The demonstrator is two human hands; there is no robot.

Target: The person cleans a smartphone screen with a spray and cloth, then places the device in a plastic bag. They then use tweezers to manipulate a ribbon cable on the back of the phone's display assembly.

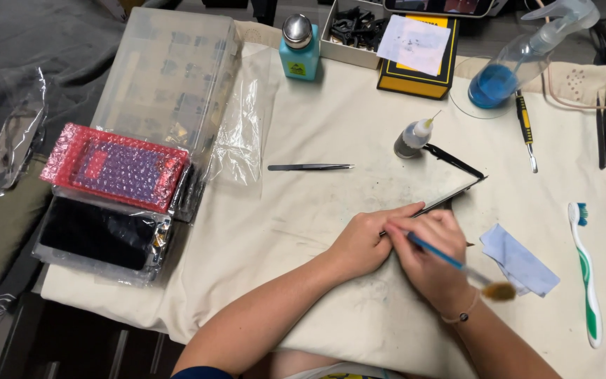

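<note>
On the cream cloth-covered table, the left hand is gripping and tilting a thin black rectangular frame at centre while the right hand is pinching a slim blue-handled brush, seemingly mid-cleaning; continuing calls for steady strokes.

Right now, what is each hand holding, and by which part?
The right hand grips a blue-handled brush by the front of its handle. The left hand steadies a thin black frame at its near end.
</note>
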